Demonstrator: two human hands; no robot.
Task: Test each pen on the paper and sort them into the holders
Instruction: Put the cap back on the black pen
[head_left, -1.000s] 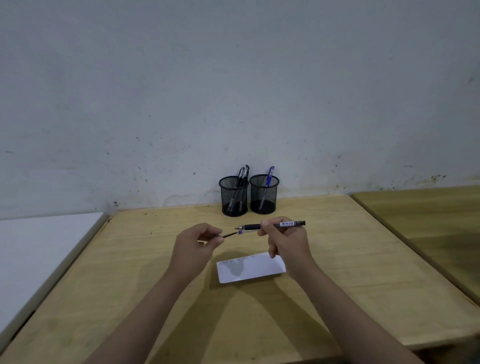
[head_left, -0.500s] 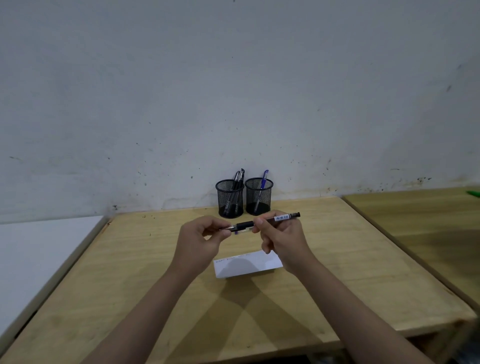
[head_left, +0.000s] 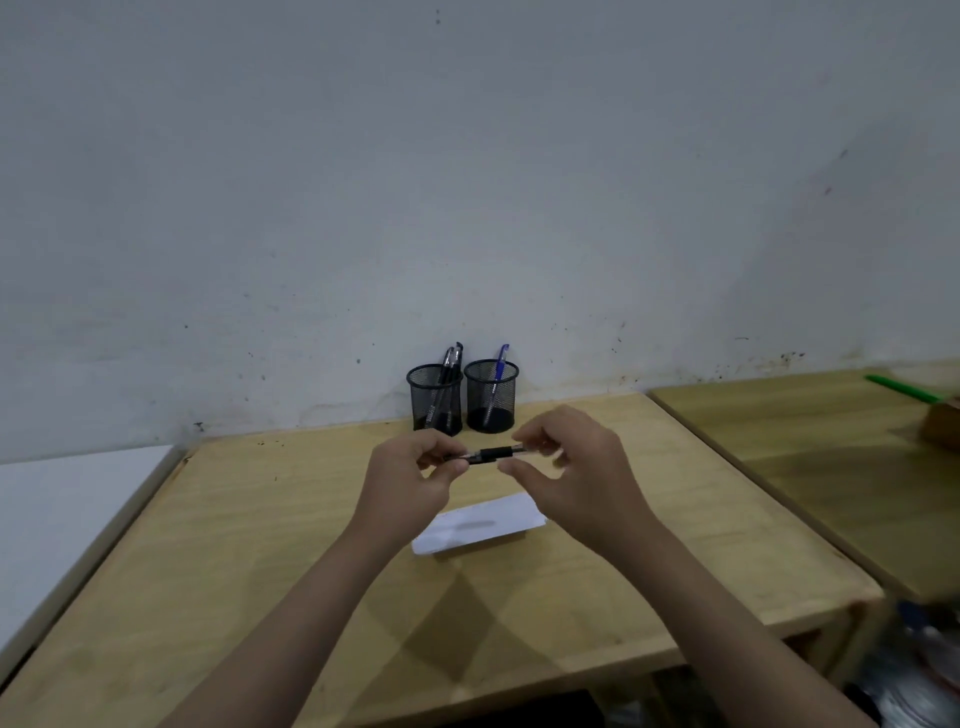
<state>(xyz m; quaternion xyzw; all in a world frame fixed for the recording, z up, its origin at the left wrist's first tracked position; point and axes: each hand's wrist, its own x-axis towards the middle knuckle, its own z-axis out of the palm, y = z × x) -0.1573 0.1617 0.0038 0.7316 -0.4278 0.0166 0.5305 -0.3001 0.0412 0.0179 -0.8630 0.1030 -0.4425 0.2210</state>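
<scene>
Above the white paper slip (head_left: 483, 525), a black pen (head_left: 493, 453) lies level between my hands. My left hand (head_left: 410, 478) pinches its left end. My right hand (head_left: 582, 478) covers its right end with loosely curled fingertips, the thumb hanging a little below the barrel. At the wall stand two black mesh holders. The left holder (head_left: 435, 400) has black pens (head_left: 452, 361) in it. The right holder (head_left: 491, 397) has one blue pen (head_left: 500, 364).
The wooden table (head_left: 260, 545) carries the paper and holders. A white surface (head_left: 62, 509) adjoins it on the left. A second wooden table (head_left: 831, 467) stands to the right, with a green stick-like item (head_left: 901, 389) and a brown box (head_left: 943, 426).
My left hand, holding a small piece, closed in on the pen in my right hand and met it. The pen's right end is now hidden behind my right fingers, which have loosened.
</scene>
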